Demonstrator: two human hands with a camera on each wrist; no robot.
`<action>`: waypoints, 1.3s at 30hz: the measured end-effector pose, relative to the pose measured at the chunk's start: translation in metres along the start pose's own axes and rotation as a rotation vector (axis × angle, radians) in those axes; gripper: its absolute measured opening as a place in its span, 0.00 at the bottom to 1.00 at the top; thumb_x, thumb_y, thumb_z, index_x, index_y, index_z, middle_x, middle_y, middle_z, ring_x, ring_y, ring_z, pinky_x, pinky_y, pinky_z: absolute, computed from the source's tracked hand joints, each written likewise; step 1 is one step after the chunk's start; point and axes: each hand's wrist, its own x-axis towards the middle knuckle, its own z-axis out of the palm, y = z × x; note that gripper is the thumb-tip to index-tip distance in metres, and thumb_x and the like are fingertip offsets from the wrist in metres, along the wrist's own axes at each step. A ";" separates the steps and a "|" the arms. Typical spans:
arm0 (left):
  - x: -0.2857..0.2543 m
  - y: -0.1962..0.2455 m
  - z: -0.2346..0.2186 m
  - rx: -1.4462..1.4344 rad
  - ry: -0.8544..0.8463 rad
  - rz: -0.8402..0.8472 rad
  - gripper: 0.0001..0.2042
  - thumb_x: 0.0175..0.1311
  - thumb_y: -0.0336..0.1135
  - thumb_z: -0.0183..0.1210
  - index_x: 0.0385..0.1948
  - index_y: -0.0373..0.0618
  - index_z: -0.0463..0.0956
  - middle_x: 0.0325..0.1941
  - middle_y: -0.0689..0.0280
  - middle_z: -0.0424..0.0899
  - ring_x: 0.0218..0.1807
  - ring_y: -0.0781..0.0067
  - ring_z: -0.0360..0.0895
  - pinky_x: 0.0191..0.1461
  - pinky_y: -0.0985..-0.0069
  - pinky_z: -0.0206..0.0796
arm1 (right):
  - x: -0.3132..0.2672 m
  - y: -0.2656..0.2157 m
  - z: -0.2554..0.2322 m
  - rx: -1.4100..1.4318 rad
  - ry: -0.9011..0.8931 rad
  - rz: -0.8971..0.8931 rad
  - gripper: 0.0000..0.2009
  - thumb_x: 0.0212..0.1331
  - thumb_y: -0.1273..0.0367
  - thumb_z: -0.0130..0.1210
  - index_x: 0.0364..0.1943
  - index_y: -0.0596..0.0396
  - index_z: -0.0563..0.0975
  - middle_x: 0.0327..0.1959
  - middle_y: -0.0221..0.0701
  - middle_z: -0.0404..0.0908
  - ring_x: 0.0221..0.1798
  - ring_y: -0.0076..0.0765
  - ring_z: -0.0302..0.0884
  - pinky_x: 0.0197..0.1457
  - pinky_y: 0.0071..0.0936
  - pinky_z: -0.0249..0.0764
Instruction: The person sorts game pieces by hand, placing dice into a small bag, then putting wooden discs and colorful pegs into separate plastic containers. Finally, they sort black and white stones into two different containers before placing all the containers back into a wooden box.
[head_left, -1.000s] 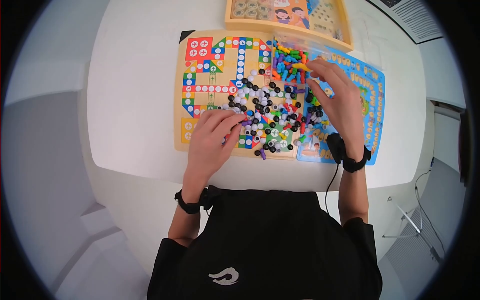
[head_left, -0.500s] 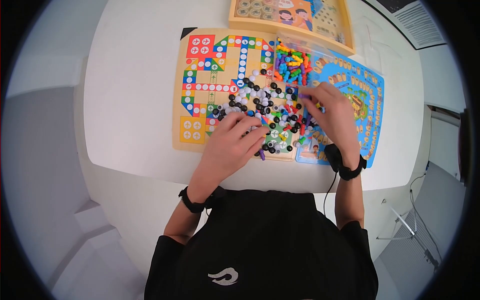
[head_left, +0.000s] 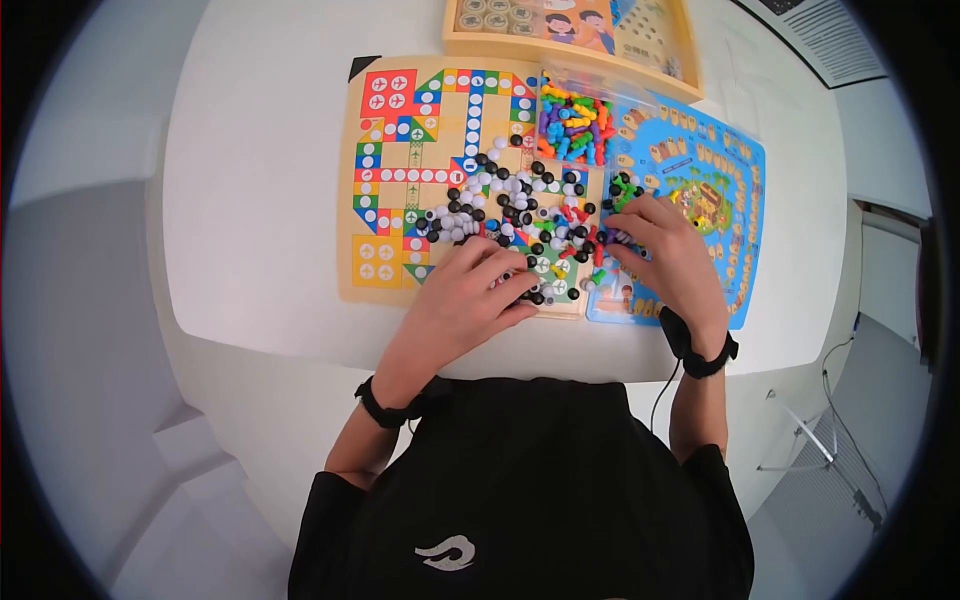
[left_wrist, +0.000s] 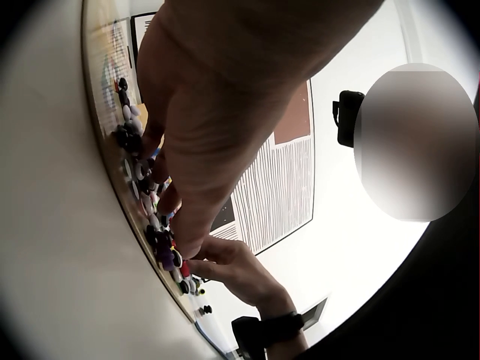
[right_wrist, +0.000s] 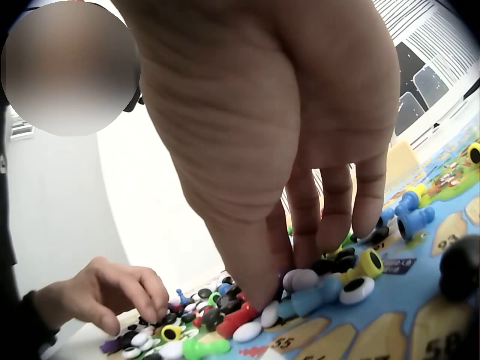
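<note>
A pile of black and white stones (head_left: 510, 195) mixed with coloured pawns (head_left: 572, 228) lies on a ludo board (head_left: 400, 175). My left hand (head_left: 512, 280) is curled over the pile's near edge, and in the right wrist view its thumb and forefinger (right_wrist: 124, 304) pinch together just above the pieces. My right hand (head_left: 620, 238) reaches down at the seam between the ludo board and the blue board (head_left: 715, 190). Its thumb (right_wrist: 251, 281) and fingertips touch stones and a blue pawn (right_wrist: 307, 300). Whether it grips one is hidden.
A clear tub of coloured pawns (head_left: 572, 122) stands behind the pile. A wooden box (head_left: 570, 28) with discs and printed cards sits at the far edge. The round white table (head_left: 260, 200) carries the boards, and its near edge runs just in front of both hands.
My right hand has come back from the pawn tub to the pile's right side. My left hand has slid right along the board's near edge.
</note>
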 end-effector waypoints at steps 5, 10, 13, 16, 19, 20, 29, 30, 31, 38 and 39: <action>-0.003 0.001 -0.004 0.004 -0.027 -0.016 0.18 0.51 0.40 0.77 0.43 0.50 0.84 0.49 0.72 0.82 0.53 0.62 0.74 0.56 0.65 0.73 | 0.003 0.004 -0.003 -0.022 0.006 -0.038 0.13 0.50 0.74 0.71 0.42 0.55 0.85 0.37 0.33 0.80 0.44 0.44 0.80 0.46 0.39 0.79; -0.005 0.001 -0.002 0.018 0.025 -0.010 0.18 0.50 0.40 0.77 0.43 0.49 0.85 0.49 0.71 0.82 0.52 0.62 0.74 0.54 0.66 0.73 | 0.029 -0.018 -0.023 0.147 0.333 0.132 0.12 0.57 0.73 0.70 0.45 0.55 0.84 0.35 0.34 0.83 0.34 0.40 0.80 0.40 0.36 0.77; -0.006 -0.002 0.000 0.050 0.086 -0.020 0.17 0.51 0.37 0.77 0.42 0.50 0.85 0.49 0.71 0.82 0.51 0.62 0.75 0.53 0.66 0.73 | 0.032 -0.019 -0.024 0.126 0.337 0.140 0.12 0.58 0.75 0.70 0.46 0.57 0.84 0.39 0.31 0.85 0.34 0.30 0.79 0.40 0.28 0.77; -0.011 -0.005 0.001 0.106 0.212 -0.064 0.14 0.53 0.32 0.76 0.42 0.49 0.86 0.47 0.70 0.82 0.49 0.62 0.76 0.51 0.66 0.73 | 0.015 -0.006 -0.016 0.112 0.216 0.073 0.11 0.56 0.74 0.71 0.43 0.56 0.84 0.37 0.32 0.85 0.36 0.36 0.81 0.40 0.33 0.77; -0.016 -0.010 -0.007 0.124 0.267 -0.141 0.13 0.56 0.26 0.72 0.43 0.48 0.86 0.44 0.68 0.82 0.45 0.62 0.77 0.45 0.68 0.73 | -0.009 -0.004 -0.006 0.112 0.051 0.013 0.10 0.53 0.74 0.71 0.39 0.55 0.84 0.35 0.33 0.83 0.38 0.43 0.82 0.40 0.38 0.78; -0.018 -0.012 -0.008 0.122 0.263 -0.141 0.13 0.56 0.26 0.72 0.43 0.48 0.86 0.44 0.68 0.82 0.45 0.62 0.77 0.45 0.68 0.73 | -0.016 -0.005 -0.004 0.116 -0.013 0.015 0.10 0.51 0.74 0.72 0.38 0.55 0.84 0.34 0.33 0.82 0.39 0.44 0.82 0.41 0.38 0.78; -0.022 -0.017 -0.020 0.147 0.425 -0.239 0.13 0.58 0.19 0.68 0.44 0.45 0.87 0.42 0.63 0.83 0.42 0.63 0.79 0.43 0.69 0.73 | -0.019 -0.017 0.022 -0.036 0.115 0.085 0.08 0.52 0.72 0.71 0.34 0.55 0.82 0.31 0.32 0.77 0.37 0.42 0.79 0.39 0.38 0.76; -0.025 -0.018 -0.021 0.156 0.425 -0.242 0.13 0.58 0.19 0.68 0.44 0.45 0.87 0.42 0.63 0.83 0.42 0.63 0.79 0.43 0.69 0.73 | -0.019 -0.017 0.023 -0.047 0.108 0.083 0.08 0.52 0.73 0.71 0.33 0.55 0.82 0.31 0.32 0.77 0.38 0.42 0.79 0.39 0.38 0.76; -0.027 -0.017 -0.021 0.141 0.430 -0.276 0.13 0.58 0.19 0.68 0.44 0.45 0.87 0.41 0.63 0.83 0.42 0.63 0.79 0.44 0.69 0.73 | -0.018 -0.016 0.022 -0.040 0.109 0.076 0.08 0.52 0.73 0.71 0.33 0.55 0.82 0.31 0.32 0.77 0.38 0.42 0.79 0.39 0.38 0.76; -0.039 -0.014 -0.017 0.115 0.379 -0.312 0.14 0.58 0.22 0.70 0.46 0.46 0.86 0.44 0.64 0.82 0.45 0.64 0.79 0.45 0.70 0.74 | 0.011 -0.020 -0.005 0.005 0.135 0.183 0.06 0.55 0.73 0.68 0.34 0.57 0.82 0.32 0.34 0.79 0.35 0.43 0.81 0.38 0.37 0.76; -0.036 -0.013 -0.015 0.114 0.365 -0.285 0.15 0.57 0.23 0.71 0.47 0.46 0.86 0.45 0.64 0.82 0.46 0.64 0.79 0.45 0.69 0.74 | 0.022 -0.022 -0.006 0.026 0.226 0.165 0.06 0.56 0.72 0.68 0.36 0.56 0.83 0.32 0.34 0.79 0.35 0.43 0.81 0.38 0.37 0.76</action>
